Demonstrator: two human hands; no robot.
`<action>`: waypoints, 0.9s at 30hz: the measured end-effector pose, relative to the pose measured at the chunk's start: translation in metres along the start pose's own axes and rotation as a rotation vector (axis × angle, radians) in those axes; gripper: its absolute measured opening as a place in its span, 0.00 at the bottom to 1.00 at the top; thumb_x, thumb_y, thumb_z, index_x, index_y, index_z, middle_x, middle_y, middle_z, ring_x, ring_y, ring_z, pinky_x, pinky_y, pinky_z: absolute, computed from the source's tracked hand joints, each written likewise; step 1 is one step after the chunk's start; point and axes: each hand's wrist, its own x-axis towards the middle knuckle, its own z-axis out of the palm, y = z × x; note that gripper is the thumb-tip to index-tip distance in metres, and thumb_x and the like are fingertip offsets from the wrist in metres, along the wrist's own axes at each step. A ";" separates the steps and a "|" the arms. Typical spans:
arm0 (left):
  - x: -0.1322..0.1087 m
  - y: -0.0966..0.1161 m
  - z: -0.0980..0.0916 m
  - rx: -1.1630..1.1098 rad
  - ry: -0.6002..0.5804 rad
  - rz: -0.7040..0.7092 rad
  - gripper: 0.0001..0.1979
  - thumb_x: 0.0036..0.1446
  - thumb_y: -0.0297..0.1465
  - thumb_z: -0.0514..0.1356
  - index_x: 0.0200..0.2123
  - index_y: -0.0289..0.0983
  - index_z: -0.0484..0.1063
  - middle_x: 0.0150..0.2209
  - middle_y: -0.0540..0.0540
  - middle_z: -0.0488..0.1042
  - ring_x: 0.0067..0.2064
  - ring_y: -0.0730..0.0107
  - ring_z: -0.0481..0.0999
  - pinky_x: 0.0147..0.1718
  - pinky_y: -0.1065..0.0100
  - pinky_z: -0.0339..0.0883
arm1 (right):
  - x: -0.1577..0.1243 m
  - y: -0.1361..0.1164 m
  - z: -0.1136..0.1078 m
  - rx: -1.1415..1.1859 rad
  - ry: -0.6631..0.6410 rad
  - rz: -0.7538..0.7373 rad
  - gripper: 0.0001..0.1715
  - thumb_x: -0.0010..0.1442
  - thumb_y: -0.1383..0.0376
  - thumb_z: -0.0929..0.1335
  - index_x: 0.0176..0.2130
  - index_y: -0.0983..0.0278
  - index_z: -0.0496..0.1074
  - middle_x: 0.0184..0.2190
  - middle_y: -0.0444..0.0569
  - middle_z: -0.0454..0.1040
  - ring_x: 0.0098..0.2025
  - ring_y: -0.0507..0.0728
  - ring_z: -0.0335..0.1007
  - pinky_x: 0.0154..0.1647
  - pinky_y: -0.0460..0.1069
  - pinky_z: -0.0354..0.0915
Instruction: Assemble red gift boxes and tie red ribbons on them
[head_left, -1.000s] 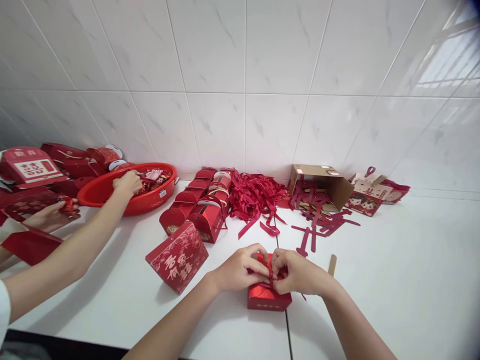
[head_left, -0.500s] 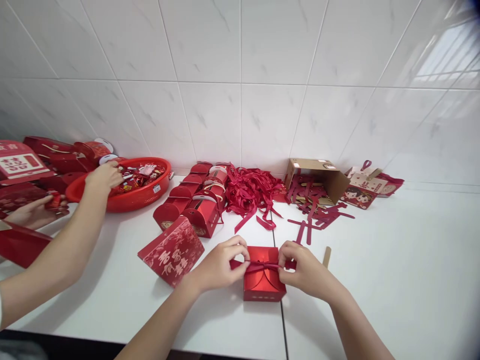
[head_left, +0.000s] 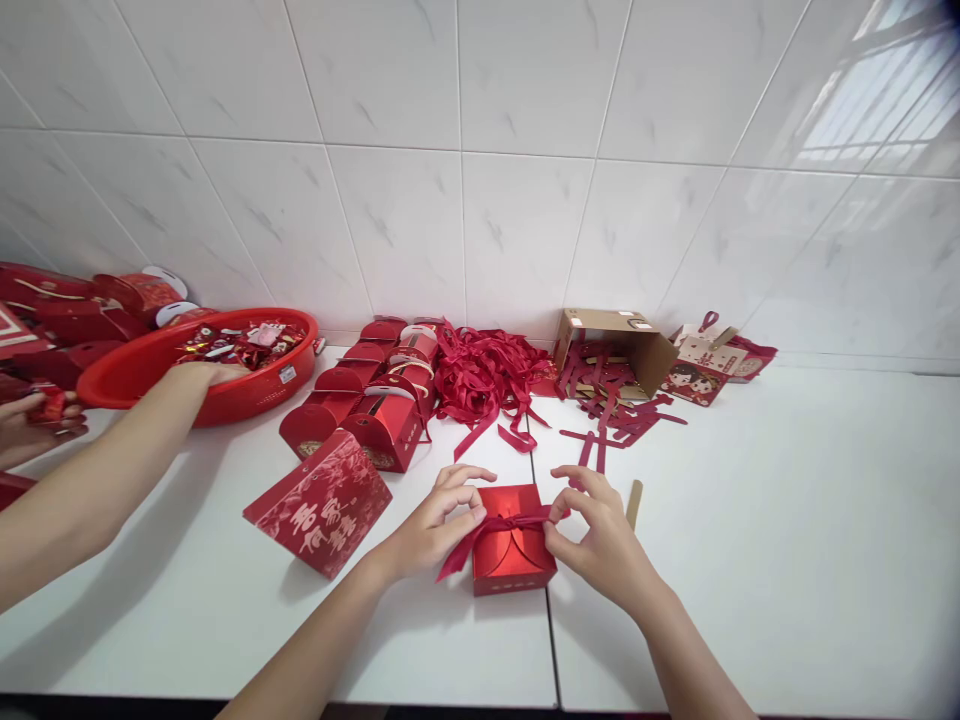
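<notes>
A small red gift box point(head_left: 514, 565) sits in front of me, its curved top flaps folded together. A dark red ribbon point(head_left: 514, 522) lies across its top, knotted at the middle. At the box's left side, my left hand point(head_left: 439, 522) pinches the ribbon between thumb and index finger, with a loose tail hanging below. My right hand point(head_left: 596, 530) pinches the ribbon's other side at the right edge of the box, its other fingers raised. A red printed box point(head_left: 322, 505) stands tilted to the left of my left hand.
Several red boxes point(head_left: 386, 430) stand behind, beside a ribbon pile point(head_left: 487, 375). A cardboard box point(head_left: 652, 365) spills red strips; a printed bag point(head_left: 694, 375) stands alongside. A tan stick point(head_left: 634, 503) lies right. At left, another person's hand point(head_left: 202, 378) reaches into a red basket point(head_left: 255, 400) of candies.
The ribbon's left tail now hangs free beside the box, and my right hand's fingers have spread upward. The view has shifted slightly. The other person's hand has moved lower in the basket.
</notes>
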 end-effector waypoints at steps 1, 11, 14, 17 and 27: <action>-0.001 -0.001 -0.002 0.059 0.004 0.018 0.11 0.62 0.30 0.50 0.28 0.38 0.67 0.55 0.42 0.68 0.58 0.59 0.62 0.55 0.53 0.60 | -0.001 0.000 -0.001 -0.020 0.005 -0.015 0.05 0.50 0.70 0.67 0.26 0.61 0.66 0.50 0.52 0.68 0.53 0.65 0.62 0.53 0.64 0.57; -0.009 -0.001 -0.009 0.493 0.083 0.145 0.08 0.61 0.31 0.54 0.30 0.40 0.69 0.53 0.45 0.69 0.61 0.49 0.54 0.55 0.43 0.49 | -0.005 0.004 -0.007 -0.126 0.011 -0.037 0.07 0.48 0.71 0.66 0.22 0.61 0.64 0.49 0.50 0.70 0.54 0.65 0.62 0.54 0.65 0.53; -0.007 -0.006 -0.003 0.262 0.103 0.088 0.10 0.62 0.33 0.54 0.29 0.39 0.69 0.55 0.44 0.68 0.60 0.55 0.58 0.57 0.49 0.53 | -0.004 0.005 -0.008 -0.118 0.018 -0.022 0.06 0.50 0.71 0.65 0.25 0.61 0.63 0.49 0.50 0.69 0.53 0.65 0.63 0.54 0.65 0.53; -0.004 -0.012 0.003 0.036 0.078 0.028 0.12 0.62 0.33 0.53 0.26 0.38 0.68 0.54 0.43 0.69 0.57 0.60 0.64 0.55 0.55 0.59 | -0.005 0.006 -0.008 -0.090 0.012 -0.009 0.05 0.51 0.70 0.65 0.27 0.61 0.64 0.50 0.51 0.69 0.54 0.64 0.63 0.54 0.64 0.53; -0.007 -0.016 -0.001 0.528 0.193 0.190 0.09 0.57 0.35 0.59 0.27 0.39 0.70 0.53 0.43 0.67 0.58 0.48 0.57 0.52 0.47 0.52 | -0.009 0.010 -0.004 -0.091 -0.025 0.020 0.07 0.47 0.70 0.66 0.21 0.62 0.63 0.47 0.49 0.70 0.54 0.65 0.62 0.56 0.67 0.48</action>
